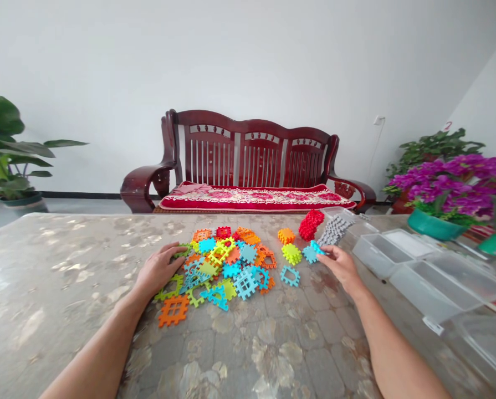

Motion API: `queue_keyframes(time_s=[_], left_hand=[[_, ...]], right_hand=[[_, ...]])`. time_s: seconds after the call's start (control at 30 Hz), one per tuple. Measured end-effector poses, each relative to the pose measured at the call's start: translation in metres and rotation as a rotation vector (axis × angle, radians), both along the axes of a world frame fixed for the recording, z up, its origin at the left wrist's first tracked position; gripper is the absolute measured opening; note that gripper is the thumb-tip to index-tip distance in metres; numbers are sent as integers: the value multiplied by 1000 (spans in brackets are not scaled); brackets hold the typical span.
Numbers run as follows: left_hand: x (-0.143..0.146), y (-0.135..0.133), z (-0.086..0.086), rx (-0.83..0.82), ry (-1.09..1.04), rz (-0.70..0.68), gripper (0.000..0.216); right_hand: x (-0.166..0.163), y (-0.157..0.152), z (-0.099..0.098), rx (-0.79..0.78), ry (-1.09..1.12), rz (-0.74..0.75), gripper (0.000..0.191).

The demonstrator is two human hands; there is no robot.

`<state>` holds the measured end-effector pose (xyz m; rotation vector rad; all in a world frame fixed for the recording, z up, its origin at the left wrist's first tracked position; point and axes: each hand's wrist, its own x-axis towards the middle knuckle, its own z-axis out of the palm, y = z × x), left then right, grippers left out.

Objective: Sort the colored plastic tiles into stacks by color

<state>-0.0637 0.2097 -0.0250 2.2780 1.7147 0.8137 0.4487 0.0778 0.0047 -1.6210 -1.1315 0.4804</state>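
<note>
A loose heap of interlocking plastic building tiles [245, 284] in blue, green, orange and red covers the middle of the table. At its left edge my left hand [161, 269] rests with fingers stretched over a green tile [183, 250]. My right hand [339, 266] pinches a small blue tile [315, 247] between thumb and fingers, right above another blue tile [309, 254]. Close by lie a yellow-green stack [291, 254], an orange stack [286, 236] and a blue frame tile [290, 276]. Behind them stand red tiles [311, 224] and grey tiles [336, 229], stacked and leaning.
Clear plastic boxes [422, 277] stand on the right of the patterned table [272, 354]. A pot of purple flowers [459, 188] is at the far right. Beyond the table is a wooden bench [248, 147] with a red cushion [256, 198]; a leafy plant [10, 149] is at left.
</note>
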Motion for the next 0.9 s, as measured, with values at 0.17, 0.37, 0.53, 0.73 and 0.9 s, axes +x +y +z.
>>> queue_keyframes(time_s=[0.17,0.37,0.53,0.73,0.9], left_hand=[[0,0,0,-6,4,-4,50],[-1,1,1,-3,17,-4,49],[-2,2,-1,8,18,-13,50],[-2,2,-1,-16,17,-17,52],[-3,2,-2,-16,10,-19,53]], right_hand=[[3,11,-9,90,-19,-125,47],[6,13,-18,29,-170,-127,39],[9,16,-20,94,-380,-50,31],[11,22,-23,52,-517,53,33],[5,20,-19,5,-653,101,52]])
